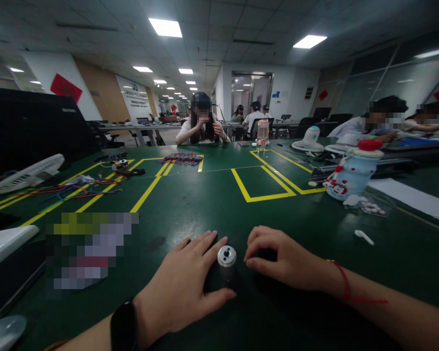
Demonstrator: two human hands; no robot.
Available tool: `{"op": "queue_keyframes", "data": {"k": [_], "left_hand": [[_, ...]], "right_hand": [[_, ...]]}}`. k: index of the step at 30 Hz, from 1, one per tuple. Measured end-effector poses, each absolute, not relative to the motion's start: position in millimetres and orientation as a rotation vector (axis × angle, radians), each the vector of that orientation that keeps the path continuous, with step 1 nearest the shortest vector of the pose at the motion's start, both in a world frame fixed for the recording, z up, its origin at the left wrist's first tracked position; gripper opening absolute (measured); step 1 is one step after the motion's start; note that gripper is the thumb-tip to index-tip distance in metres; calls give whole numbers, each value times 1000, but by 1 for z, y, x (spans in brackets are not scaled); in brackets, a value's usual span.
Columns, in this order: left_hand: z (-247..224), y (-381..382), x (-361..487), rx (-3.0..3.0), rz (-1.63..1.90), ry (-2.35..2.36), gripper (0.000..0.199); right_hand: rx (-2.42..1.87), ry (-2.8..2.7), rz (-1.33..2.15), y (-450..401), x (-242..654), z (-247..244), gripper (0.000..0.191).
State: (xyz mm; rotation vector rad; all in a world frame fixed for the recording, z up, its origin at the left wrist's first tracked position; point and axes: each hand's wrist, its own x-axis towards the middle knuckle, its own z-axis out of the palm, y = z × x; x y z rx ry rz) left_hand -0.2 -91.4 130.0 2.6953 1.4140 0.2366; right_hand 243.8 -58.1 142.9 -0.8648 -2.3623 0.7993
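A small metal cylinder, like a little motor, stands upright on the green table. Its silver top has a central hole and smaller holes beside it. My left hand lies palm down just left of it, fingers stretched out and the thumb pointing right, in front of the cylinder. On the other side, my right hand is curled, its fingertips and thumb tip close together. Nothing shows between them, and a small gap separates them from the cylinder.
A pale blue bottle, a small bag and a white earbud lie right. Wires and a wire bundle lie left and farther back. A mouse sits lower left. A person sits opposite.
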Motion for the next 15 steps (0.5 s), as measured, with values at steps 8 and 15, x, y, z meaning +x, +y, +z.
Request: {"op": "queue_keyframes", "data": {"k": [8, 15], "left_hand": [[133, -92, 7, 2753, 271, 1416, 69], [128, -88, -1, 2737, 341, 1361, 65]], "right_hand": [[-861, -2564, 654, -62, 247, 133, 13], [-729, -2433, 517, -66, 242, 153, 17]]}}
